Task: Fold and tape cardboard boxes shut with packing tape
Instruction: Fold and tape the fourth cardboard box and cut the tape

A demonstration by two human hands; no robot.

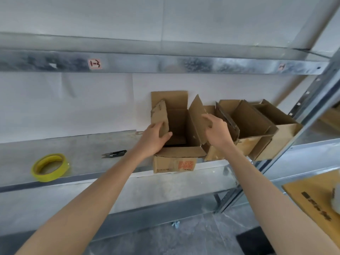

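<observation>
A: Gripping the left flap (161, 116) of the nearest box (174, 163), the person's left hand (153, 138) is curling its thumb over the flap's inner face and its fingers behind it.

B: And what is the right hand (218, 132) doing?

A: It is reaching to the right flap (197, 115), fingers loosely straight and touching the cardboard, not pinching it as far as the view is showing.

B: Where is that box sitting?

A: It is standing upright at the front edge of the metal shelf (92, 153), mouth up. Its back flap (169, 98) is leaning on the white wall, and its front flap (181, 153) is folding outward over the printed side. Inside, only brown walls and floor are showing.

B: What is standing beside it?

A: The second box (246, 124) is sitting just to its right and the third box (276, 129) just beyond that. Both are standing with mouths open, their floors hiding behind their own walls.

B: And the tape?

A: The yellow tape roll (50, 167) is lying flat well to the left on the same shelf. The snips (114, 154) are lying between it and the box.
</observation>
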